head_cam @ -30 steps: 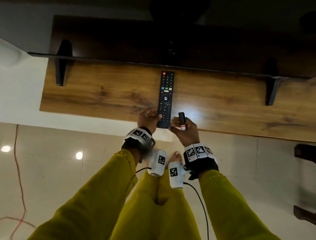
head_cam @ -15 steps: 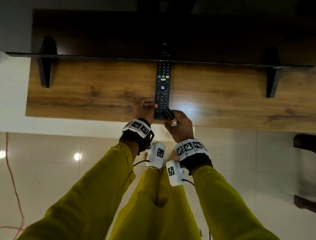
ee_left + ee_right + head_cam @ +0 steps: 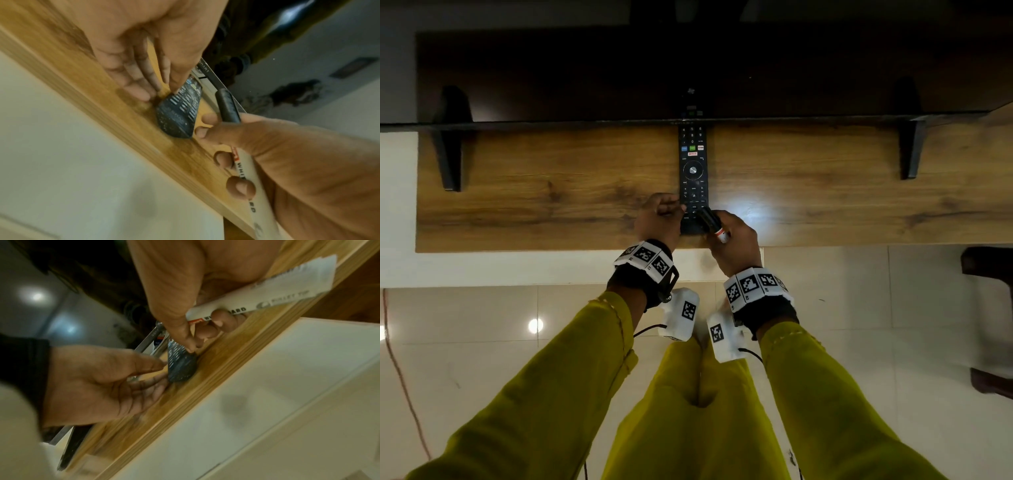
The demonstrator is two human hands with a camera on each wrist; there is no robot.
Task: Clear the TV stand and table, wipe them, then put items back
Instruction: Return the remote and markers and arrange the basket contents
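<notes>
Now both hands are working at the long black TV remote [image 3: 693, 178] lying flat on the brown wooden TV stand [image 3: 551, 192], near its front edge. Left hand [image 3: 659, 217] is touching the remote's near corner with loosely bent fingers, gripping nothing; right hand [image 3: 736, 240] is clasping a white black-capped whiteboard marker [image 3: 244, 175] while its thumb is meeting the other side. Best to square the remote gently and keep the marker clear of its buttons.

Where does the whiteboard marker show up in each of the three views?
Head: marker at centre, in the right hand.
Left wrist: marker lower right, cap pointing up.
Right wrist: marker upper right, crossing the palm.
Shared landmark: remote.
</notes>
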